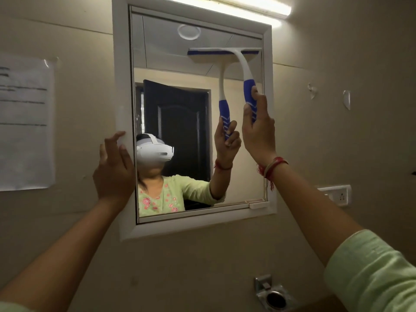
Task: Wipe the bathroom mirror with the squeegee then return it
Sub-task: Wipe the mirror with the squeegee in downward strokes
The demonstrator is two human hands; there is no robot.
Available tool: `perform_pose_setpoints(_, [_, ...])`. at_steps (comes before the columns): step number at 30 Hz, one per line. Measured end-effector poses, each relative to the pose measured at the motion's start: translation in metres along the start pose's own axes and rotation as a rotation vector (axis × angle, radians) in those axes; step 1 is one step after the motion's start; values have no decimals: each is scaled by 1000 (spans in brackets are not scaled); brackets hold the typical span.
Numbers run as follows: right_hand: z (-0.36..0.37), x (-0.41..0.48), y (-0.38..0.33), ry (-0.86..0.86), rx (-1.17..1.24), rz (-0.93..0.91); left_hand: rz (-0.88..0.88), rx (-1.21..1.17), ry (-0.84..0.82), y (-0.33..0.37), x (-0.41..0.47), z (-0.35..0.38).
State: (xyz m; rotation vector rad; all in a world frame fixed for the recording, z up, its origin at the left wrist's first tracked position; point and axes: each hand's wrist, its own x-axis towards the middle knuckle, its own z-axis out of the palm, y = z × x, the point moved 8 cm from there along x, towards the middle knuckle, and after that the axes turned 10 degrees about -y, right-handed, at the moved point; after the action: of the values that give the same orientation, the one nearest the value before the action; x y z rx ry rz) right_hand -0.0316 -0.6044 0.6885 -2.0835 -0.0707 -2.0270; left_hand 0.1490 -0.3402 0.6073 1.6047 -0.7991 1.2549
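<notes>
Up above the right hand [258, 129], the squeegee [244, 70] has its blade flat against the top right of the mirror [180, 64], with that hand's fingers wrapped round the blue handle. Left hand [113, 167] is open, fingers spread, resting on the mirror's white frame [121, 86] at its left edge.

Beige painted walls [337, 52] surround me, lit by a long glowing tube light [236, 6] overhead. A printed white paper sheet [24, 122] hangs left; a white switch socket plate [337, 195] sits right, a chrome wall holder [273, 296] below.
</notes>
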Motion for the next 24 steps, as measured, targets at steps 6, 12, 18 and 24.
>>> perform_pose_setpoints(6, [-2, 21, -4, 25, 15, -6, 5, 8, -1, -1, 1, 0])
perform_pose_setpoints(12, [1, -15, 10, 11, 26, 24, 19, 5, 4, -2, 1, 1])
perform_pose_setpoints(18, [-3, -38, 9, 5, 60, 36, 2, 4, -2, -2, 0, 1])
perform_pose_setpoints(24, [-5, -9, 4, -8, 25, 28, 6, 6, -9, -2, 0, 1])
